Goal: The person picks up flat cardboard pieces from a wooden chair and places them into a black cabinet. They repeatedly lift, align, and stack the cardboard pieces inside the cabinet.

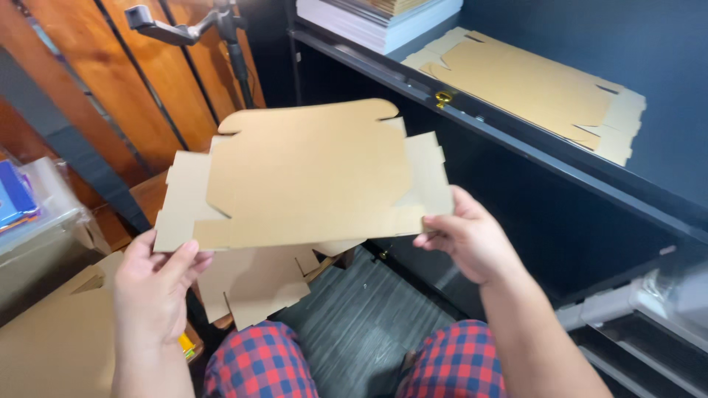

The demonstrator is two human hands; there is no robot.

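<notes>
I hold a flat, unfolded brown cardboard box blank (310, 177) in front of me, level and above my knees. My left hand (151, 287) grips its near left corner flap, thumb on top. My right hand (468, 236) pinches its near right edge. Under it, a second flat cardboard blank (251, 284) lies on a low wooden stool. My legs in red and blue checked trousers (262, 365) show at the bottom.
A stack of flat cardboard blanks (531, 92) lies on a dark shelf (516, 144) at upper right, with a pile of white sheets (376, 22) behind. More cardboard (51, 339) sits at lower left. A tripod arm (184, 29) stands before wooden panels.
</notes>
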